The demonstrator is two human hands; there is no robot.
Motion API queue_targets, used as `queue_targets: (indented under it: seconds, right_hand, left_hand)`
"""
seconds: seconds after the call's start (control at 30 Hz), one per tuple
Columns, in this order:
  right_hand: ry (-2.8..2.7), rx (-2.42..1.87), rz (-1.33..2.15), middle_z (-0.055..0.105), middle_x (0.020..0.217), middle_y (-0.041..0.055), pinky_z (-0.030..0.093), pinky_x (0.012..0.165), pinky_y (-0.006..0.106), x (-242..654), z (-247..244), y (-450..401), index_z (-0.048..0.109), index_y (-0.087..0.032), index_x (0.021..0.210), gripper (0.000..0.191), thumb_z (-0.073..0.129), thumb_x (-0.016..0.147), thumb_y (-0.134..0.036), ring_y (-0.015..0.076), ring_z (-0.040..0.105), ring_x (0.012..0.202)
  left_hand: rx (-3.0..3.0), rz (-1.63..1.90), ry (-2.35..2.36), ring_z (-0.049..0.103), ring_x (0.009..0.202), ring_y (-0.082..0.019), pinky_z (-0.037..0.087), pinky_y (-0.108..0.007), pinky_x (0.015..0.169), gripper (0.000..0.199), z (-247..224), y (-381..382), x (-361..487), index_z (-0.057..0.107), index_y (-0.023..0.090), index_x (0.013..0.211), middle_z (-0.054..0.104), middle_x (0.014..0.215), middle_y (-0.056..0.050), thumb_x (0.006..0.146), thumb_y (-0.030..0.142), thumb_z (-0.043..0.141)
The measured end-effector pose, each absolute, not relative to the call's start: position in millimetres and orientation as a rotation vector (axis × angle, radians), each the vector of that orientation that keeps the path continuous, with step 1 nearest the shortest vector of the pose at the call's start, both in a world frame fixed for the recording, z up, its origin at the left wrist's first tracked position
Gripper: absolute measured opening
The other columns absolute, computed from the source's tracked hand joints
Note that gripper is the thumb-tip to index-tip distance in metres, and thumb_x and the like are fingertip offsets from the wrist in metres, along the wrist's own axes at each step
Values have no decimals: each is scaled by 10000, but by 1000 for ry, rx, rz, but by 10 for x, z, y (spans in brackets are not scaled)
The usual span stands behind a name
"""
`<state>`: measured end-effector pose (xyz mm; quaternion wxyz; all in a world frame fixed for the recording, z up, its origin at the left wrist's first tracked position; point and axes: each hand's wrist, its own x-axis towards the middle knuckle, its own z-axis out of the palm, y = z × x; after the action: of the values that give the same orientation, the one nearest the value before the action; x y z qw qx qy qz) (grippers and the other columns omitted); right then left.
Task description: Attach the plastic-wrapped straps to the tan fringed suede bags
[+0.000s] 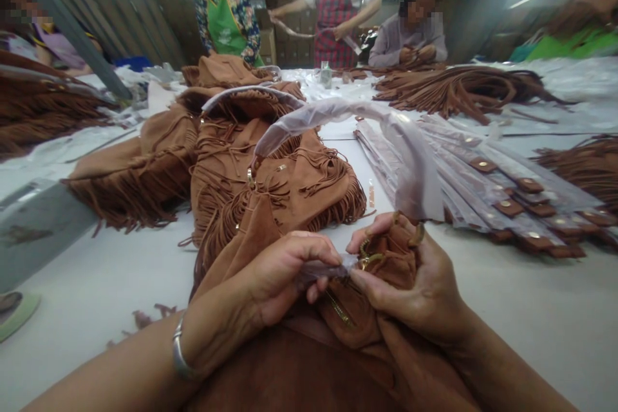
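Observation:
A brown suede bag (pixel 309 360) lies nearest me, with a gold zipper (pixel 340 308) on its near part. My left hand (pixel 284 273) is closed, pinching a strip of clear plastic film (pixel 321 270) between thumb and fingers. My right hand (pixel 425 283) is wrapped round a bunched part of the suede bag, beside gold metal hardware (pixel 371 261). Both sets of fingertips meet where the film reaches this hardware. Beyond them arches a plastic-wrapped strap (pixel 338 109), its right end running down behind my right hand. My right palm hides part of the gathered suede.
Fringed brown bags (pixel 309 187) are piled ahead and to the left. On the right lie several plastic-wrapped straps (pixel 463 174) with snap ends, and loose brown strips (pixel 458 87) farther back. A grey metal bin (pixel 43 232) stands left. Several people work across the table (pixel 506 328).

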<state>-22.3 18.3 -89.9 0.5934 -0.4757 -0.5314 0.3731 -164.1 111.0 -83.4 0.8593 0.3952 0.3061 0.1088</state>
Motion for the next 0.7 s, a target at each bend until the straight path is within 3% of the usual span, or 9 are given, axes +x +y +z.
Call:
queue_targets:
  seconds: [0.13, 0.5, 0.7]
  right_hand:
    - [-1243, -1078, 868, 554, 963, 48, 531, 768, 234, -218, -894, 181, 432, -208, 965, 335, 647, 744, -77, 158, 592, 894]
    - [-1194, -1068, 967, 557, 876, 11, 519, 728, 202, -188, -926, 202, 431, -215, 983, 363, 643, 740, -47, 111, 590, 779]
    - [-1163, -1088, 1030, 552, 850, 5, 514, 697, 208, -193, -930, 192, 425, -222, 983, 348, 634, 754, -65, 108, 583, 747]
  left_hand:
    - [786, 227, 622, 408, 353, -51, 318, -149, 346, 75, -833, 1115, -1640, 564, 103, 551, 484, 469, 6, 598, 160, 566]
    - [773, 154, 624, 449, 347, -90, 349, -167, 324, 107, -893, 1150, -1627, 586, 98, 576, 528, 438, -28, 586, 201, 560]
    - [875, 220, 663, 388, 337, -44, 258, -139, 311, 129, -881, 1136, -1613, 567, 104, 548, 480, 440, 5, 605, 216, 593]
